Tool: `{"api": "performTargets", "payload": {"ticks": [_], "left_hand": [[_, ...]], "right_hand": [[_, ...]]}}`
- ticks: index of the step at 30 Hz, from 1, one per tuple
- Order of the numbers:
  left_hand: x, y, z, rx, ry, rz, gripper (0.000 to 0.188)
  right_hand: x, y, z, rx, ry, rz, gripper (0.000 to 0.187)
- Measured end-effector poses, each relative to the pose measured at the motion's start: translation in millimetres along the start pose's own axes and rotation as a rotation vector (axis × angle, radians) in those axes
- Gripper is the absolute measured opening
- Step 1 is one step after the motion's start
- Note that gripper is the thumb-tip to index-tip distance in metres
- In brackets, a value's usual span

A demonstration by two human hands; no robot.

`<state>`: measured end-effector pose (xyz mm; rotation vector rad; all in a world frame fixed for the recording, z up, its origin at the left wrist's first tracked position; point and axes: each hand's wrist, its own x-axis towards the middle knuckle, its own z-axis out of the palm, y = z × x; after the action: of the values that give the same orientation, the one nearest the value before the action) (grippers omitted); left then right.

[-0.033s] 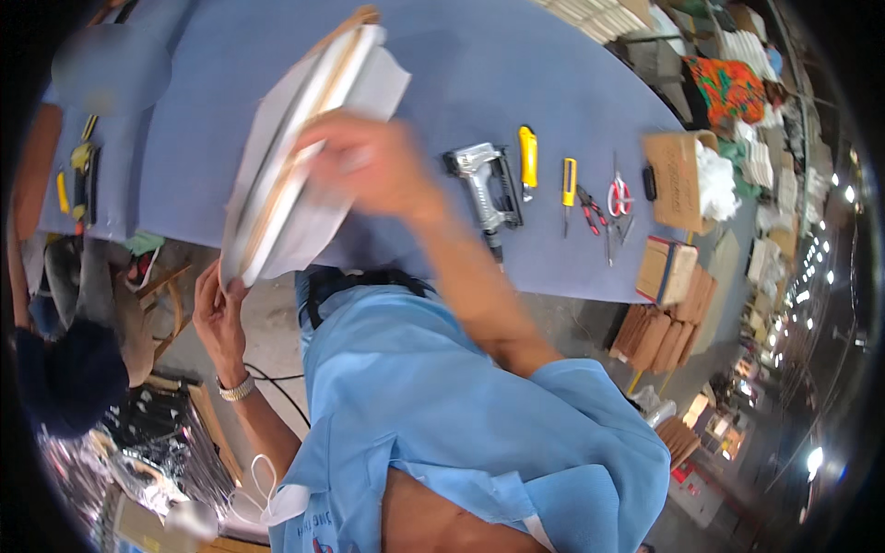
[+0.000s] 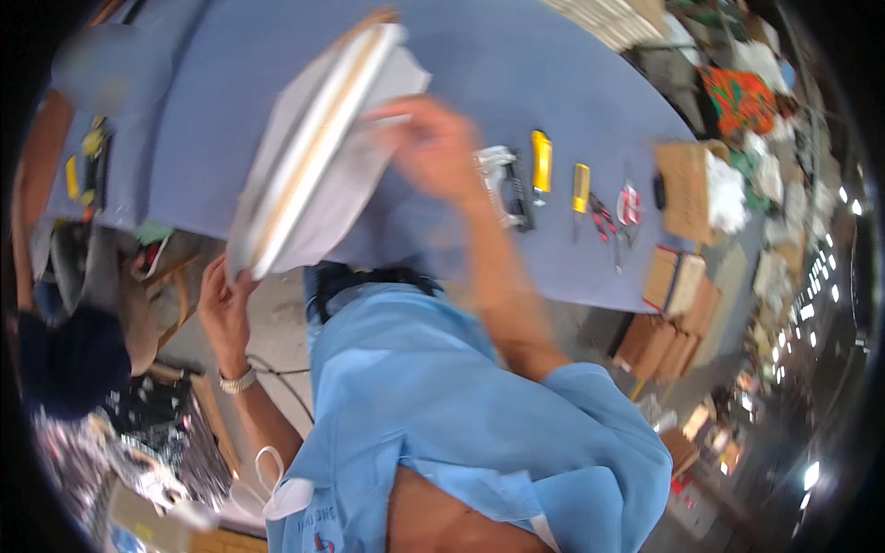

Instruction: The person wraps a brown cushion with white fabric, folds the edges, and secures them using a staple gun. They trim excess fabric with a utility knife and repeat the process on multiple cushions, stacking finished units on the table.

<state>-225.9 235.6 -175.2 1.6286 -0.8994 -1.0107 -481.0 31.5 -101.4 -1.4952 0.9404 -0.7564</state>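
Observation:
A long, narrow piece (image 2: 324, 147) stands tilted over the blue table, with white bands, a tan strip along its middle and pale, cloth-like sheeting flaring from both sides. My left hand (image 2: 224, 300) grips its near lower end between thumb and fingers. Close to the sheeting's right side is my right hand (image 2: 431, 147), blurred, its fingers drawn together around a small whitish bit that I cannot make out. Beyond my right wrist lies a silver and black staple gun (image 2: 505, 189), partly covered by the arm.
On the blue table (image 2: 498, 64) lie a yellow utility knife (image 2: 541, 164), a yellow screwdriver (image 2: 580, 192), red-handled pliers (image 2: 604, 219) and red-handled scissors (image 2: 629, 205). A cardboard box (image 2: 684, 189) stands at the right edge. Another person (image 2: 78, 341) is at the left.
My right hand has moved right, from over the long piece's tan strip to beside its sheeting, and now covers part of the staple gun. My left hand keeps its hold.

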Motion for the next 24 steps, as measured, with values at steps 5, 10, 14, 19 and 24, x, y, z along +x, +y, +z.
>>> {"api": "performTargets", "payload": {"ticks": [5,10,14,19,24], "left_hand": [[26.4,69.4,3.8,0.262,-0.181,0.004,0.03],[45.8,81.8,-18.2,0.577,-0.246,0.151,0.038],[62.8,79.7,-22.6,0.629,-0.306,0.134,0.044],[73.4,61.2,-34.9,0.632,-0.39,0.199,0.045],[80.2,62.0,-32.2,0.613,-0.401,0.351,0.05]], "right_hand": [[-100.9,203.5,-258.4,-0.636,0.64,0.399,0.041],[-148.4,313.2,-325.5,-1.193,0.526,0.477,0.05],[-154.8,325.3,-337.4,-0.854,0.662,0.539,0.047],[-160.6,247.0,-299.8,-0.034,0.983,0.204,0.033],[-144.4,83.3,-130.3,0.61,1.047,-0.119,0.018]]}}
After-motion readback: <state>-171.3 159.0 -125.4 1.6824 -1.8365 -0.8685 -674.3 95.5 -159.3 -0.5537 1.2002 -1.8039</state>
